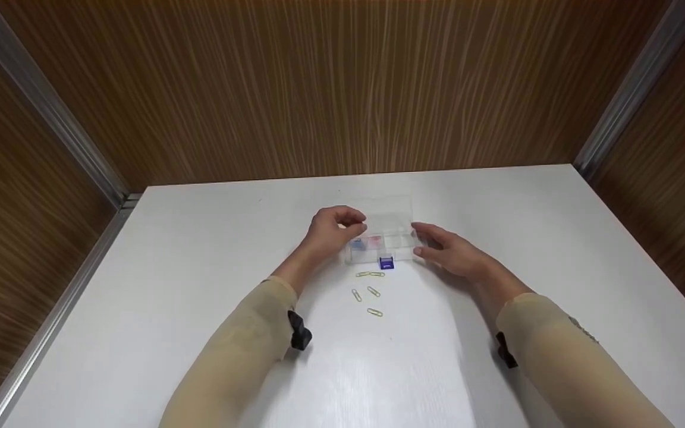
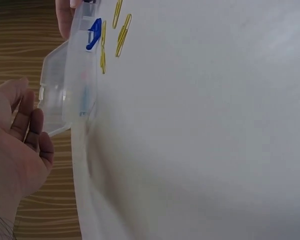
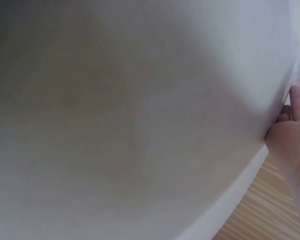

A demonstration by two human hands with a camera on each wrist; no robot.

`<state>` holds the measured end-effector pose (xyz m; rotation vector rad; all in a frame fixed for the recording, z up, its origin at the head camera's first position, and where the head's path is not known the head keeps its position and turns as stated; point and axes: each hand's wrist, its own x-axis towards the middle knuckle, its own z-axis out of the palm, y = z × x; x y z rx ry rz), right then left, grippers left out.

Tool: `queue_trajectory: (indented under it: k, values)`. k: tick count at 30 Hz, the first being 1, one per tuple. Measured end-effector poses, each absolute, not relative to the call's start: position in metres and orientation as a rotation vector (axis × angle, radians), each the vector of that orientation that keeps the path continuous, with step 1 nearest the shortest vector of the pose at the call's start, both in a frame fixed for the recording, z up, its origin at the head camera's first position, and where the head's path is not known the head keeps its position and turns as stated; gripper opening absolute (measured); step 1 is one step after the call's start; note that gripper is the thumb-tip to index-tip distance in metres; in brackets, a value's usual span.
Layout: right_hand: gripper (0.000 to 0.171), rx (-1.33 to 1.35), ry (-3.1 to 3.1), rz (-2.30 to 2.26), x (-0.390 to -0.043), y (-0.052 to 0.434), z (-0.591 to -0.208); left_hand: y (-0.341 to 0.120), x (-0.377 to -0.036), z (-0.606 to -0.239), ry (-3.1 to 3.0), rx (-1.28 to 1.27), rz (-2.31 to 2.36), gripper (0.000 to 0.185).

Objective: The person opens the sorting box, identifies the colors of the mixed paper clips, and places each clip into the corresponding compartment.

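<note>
A clear plastic box [image 1: 399, 242] stands on the white table with its transparent lid [image 1: 390, 211] raised at the back. Something blue [image 1: 357, 244] and something pink [image 1: 374, 241] show through its left part. A blue-purple latch-like piece [image 1: 386, 263] sits at the front. My left hand [image 1: 332, 230] is by the lid's left side, fingers loosely bent; in the left wrist view the fingertips [image 2: 36, 120] come right up to the lid's edge. From the right, my right hand [image 1: 451, 251] has its extended fingers and thumb at the box's side.
Several yellow paper clips [image 1: 373, 291] lie on the white table [image 1: 229, 267] in front of the box. Wood-grain panels [image 1: 342, 89] rise behind the table and at both sides. Both forearms wear beige sleeves [image 1: 229, 345] with dark straps.
</note>
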<state>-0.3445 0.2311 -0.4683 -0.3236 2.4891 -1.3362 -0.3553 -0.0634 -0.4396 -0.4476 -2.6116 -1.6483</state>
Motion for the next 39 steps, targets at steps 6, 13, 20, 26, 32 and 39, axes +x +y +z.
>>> queue_trajectory:
  k: [6,13,20,26,32,39]
  values:
    - [0.071,-0.294,2.49,-1.321,-0.345,0.232,-0.467,-0.085,-0.338,-0.435,-2.658,-0.488,-1.643,0.013]
    - [0.073,-0.26,2.501,-1.313,-0.346,0.241,-0.467,-0.099,-0.321,-0.436,-2.748,-0.577,-1.714,0.014]
    - [0.074,-0.253,2.498,-1.31,-0.349,0.247,-0.469,-0.103,-0.314,-0.45,-2.833,-0.723,-1.717,0.024]
    - [0.075,-0.259,2.489,-1.319,-0.348,0.248,-0.471,-0.103,-0.311,-0.461,-2.87,-0.818,-1.744,0.025]
    - [0.074,-0.267,2.492,-1.318,-0.347,0.248,-0.469,-0.1,-0.312,-0.463,-2.857,-0.858,-1.762,0.024]
    - [0.073,-0.26,2.477,-1.34,-0.347,0.245,-0.469,-0.096,-0.31,-0.464,-2.839,-0.886,-1.8,0.023]
